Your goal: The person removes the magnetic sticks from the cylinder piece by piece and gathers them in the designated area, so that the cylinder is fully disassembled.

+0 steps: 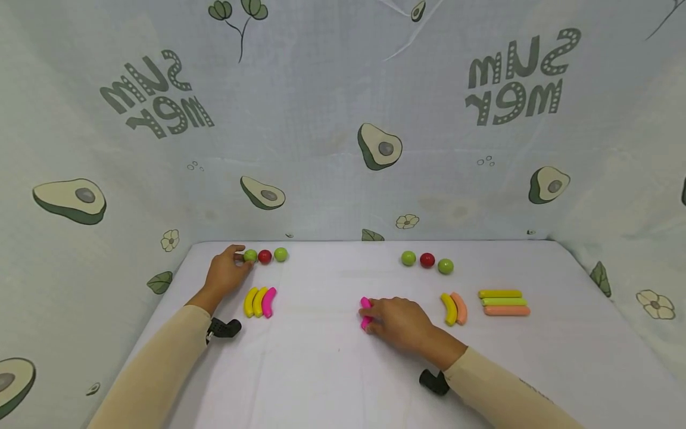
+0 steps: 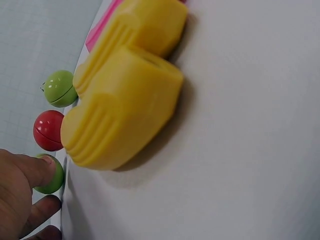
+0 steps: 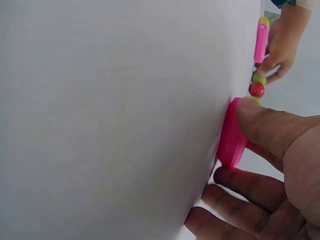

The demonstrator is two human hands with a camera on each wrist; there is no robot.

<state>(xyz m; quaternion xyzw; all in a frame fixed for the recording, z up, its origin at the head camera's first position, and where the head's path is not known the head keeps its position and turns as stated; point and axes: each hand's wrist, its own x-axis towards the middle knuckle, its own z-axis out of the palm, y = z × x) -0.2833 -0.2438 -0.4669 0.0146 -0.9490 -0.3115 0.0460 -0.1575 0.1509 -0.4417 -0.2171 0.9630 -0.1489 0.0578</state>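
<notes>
At the back left, my left hand [image 1: 225, 271] pinches a round green toy fruit [image 1: 250, 255] between thumb and fingers. A red toy fruit [image 1: 265, 257] and another green toy fruit [image 1: 281, 254] continue that row to the right. Nearer me lie two yellow toy bananas [image 1: 259, 302] and a pink toy banana [image 1: 270, 302], side by side; the yellow ones loom large in the left wrist view. My right hand [image 1: 399, 323] grips a separate pink toy banana [image 3: 233, 135] at the table's middle, thumb on one end and a fingertip at the other. The fingers partly cover it in the head view.
At the back right sits a row of green, red [image 1: 427, 260] and green round toy fruits. In front are a yellow banana [image 1: 449, 309] and an orange one [image 1: 459, 308]. Three toy sausages [image 1: 504, 302] lie stacked side by side farther right. A patterned cloth hangs behind the white table [image 1: 321, 369].
</notes>
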